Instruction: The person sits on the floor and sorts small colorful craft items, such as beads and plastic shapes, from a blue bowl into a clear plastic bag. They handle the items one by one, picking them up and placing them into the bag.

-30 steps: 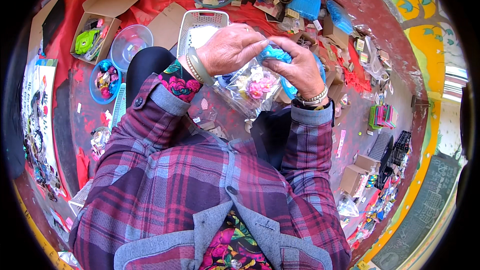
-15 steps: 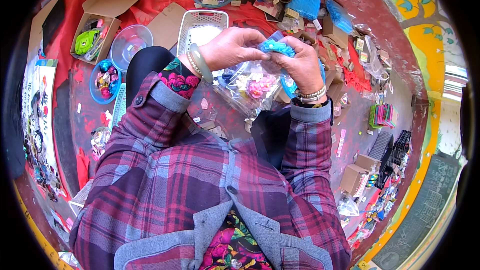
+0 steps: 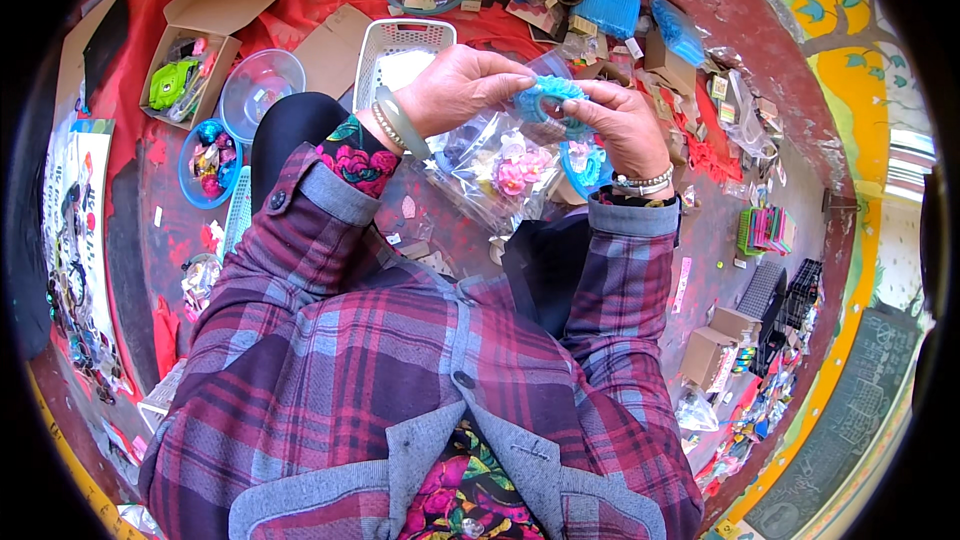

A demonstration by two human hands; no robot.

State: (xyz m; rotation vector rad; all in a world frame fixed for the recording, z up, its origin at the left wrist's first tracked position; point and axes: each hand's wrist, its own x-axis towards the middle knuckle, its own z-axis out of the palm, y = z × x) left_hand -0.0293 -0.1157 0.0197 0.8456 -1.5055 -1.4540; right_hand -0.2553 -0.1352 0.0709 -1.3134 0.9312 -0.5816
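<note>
A light-blue ruffled hair scrunchie [image 3: 548, 90] is stretched between my hands, its round hole now showing. My left hand [image 3: 452, 90] pinches its left side between thumb and fingers. On the other side, my right hand [image 3: 632, 130] grips the right edge with thumb and forefinger. Clear plastic shows just behind the scrunchie. Below the hands lies a clear plastic bag [image 3: 470, 190] with pink and white flower-like pieces [image 3: 520, 168] in it. A blue-rimmed tub [image 3: 572, 180] with light-blue pieces is partly hidden by my right hand.
Beyond my left hand stands a white plastic basket [image 3: 376, 45]. To the left are a clear round tub [image 3: 262, 90], a blue bowl [image 3: 186, 175] of colourful pieces and an open cardboard box [image 3: 222, 75]. Blue trays [image 3: 606, 6] lie at the far right; small goods litter the right side.
The blue scrunchie was bunched between my fingers and is now spread into a ring. My right hand has shifted slightly right, uncovering more of the blue-rimmed tub.
</note>
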